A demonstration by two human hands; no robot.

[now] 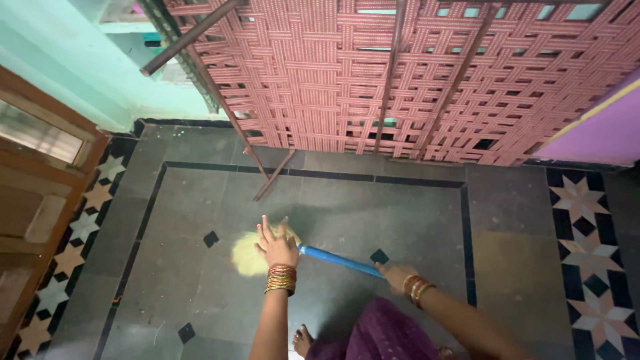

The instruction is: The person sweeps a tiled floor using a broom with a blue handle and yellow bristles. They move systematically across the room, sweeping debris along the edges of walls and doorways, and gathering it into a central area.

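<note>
Broom: right hand clamped on its handle, left hand open, pressing the bristles; floor looks mostly clean.

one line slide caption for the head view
Left hand spread on a broom's yellow bristles, right hand gripping its blue handle, on grey floor tiles below a leaning woven cot.

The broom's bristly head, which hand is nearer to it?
Left. The left hand lies spread right over the yellow bristles of the broom. The right hand grips the far end of the blue handle, well away from the bristles.
</note>
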